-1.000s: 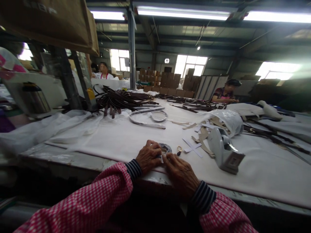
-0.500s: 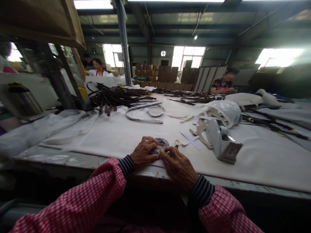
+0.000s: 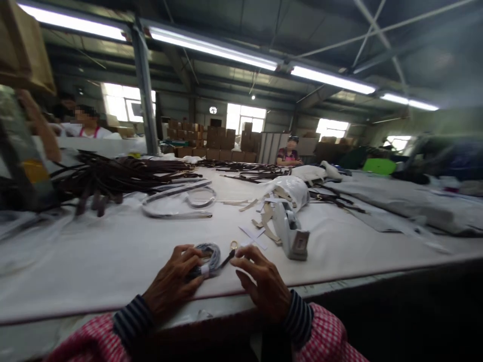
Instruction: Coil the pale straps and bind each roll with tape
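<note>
A coiled strap (image 3: 213, 255), wrapped in shiny grey-looking plastic, lies near the table's front edge with a small white band (image 3: 205, 270) around it. My left hand (image 3: 177, 276) grips the coil from the left, fingers over its rim. From the coil's right side runs a short dark strap end (image 3: 227, 258) with a gold ring (image 3: 234, 245) at its tip. Just right of that end is my right hand (image 3: 260, 276), its fingers curved and apart, holding nothing. Whether a fingertip touches the strap end I cannot tell.
A grey tape dispenser (image 3: 296, 241) stands to the right beside beige scraps (image 3: 268, 221) and crossed white strips (image 3: 252, 236). Further back lie a plastic-wrapped strap (image 3: 177, 215), a heap of dark straps (image 3: 113, 176) and a plastic bag (image 3: 294, 188). A co-worker (image 3: 290, 153) sits across the table.
My right hand has let go of the coil and drawn away to the right, its fingers opening. The left hand stays on the coil. The view has turned right and upward.
</note>
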Motion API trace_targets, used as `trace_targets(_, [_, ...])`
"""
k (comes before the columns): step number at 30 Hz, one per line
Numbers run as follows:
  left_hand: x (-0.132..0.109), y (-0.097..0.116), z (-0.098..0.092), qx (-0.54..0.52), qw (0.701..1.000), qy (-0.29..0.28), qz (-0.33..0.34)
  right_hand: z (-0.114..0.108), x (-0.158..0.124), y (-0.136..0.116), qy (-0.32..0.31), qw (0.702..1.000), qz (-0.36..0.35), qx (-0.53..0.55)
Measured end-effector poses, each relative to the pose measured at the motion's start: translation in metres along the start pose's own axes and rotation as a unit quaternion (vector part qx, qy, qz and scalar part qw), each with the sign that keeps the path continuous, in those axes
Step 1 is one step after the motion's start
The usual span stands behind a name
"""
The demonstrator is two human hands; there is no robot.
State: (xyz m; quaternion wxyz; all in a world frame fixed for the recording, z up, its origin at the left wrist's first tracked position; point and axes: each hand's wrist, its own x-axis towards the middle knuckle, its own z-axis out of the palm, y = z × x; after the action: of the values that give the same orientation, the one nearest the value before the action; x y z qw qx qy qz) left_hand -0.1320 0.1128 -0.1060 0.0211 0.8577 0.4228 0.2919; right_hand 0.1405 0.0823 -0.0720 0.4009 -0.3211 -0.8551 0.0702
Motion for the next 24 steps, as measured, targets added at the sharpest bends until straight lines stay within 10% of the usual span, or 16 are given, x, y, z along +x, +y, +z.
trace_targets(9, [-0.001,-0.017,0.006,-0.009,1.0,0.001,-0.012,-0.143,-0.023,0.074,0.173,0.939,0.293,-0.049])
trace_targets(15, [-0.002,-0.018,0.006,0.006,1.0,-0.007,-0.009,-0.138,-0.015,0.109,0.102,0.893,0.43,0.08])
trace_targets(24, [-0.001,-0.014,0.004,-0.003,0.999,-0.014,-0.029,-0.119,-0.01,0.118,0.246,0.834,0.457,0.187])
